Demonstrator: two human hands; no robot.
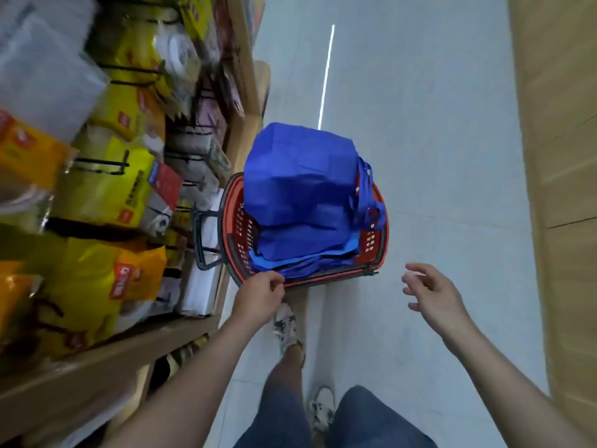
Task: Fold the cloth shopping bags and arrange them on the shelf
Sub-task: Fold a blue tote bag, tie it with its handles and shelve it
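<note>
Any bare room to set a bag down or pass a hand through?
Free: grey floor between the red basket and the wooden panel on the right, where the right hand hovers; also floor beyond the basket. Crowded: the basket is heaped with blue bags above its rim, and the shelf on the left is packed with yellow packs.

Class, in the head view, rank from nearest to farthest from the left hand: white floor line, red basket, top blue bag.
1. Red basket, rim at the left hand.
2. Top blue bag, piled inside the basket.
3. White floor line, far beyond.
</note>
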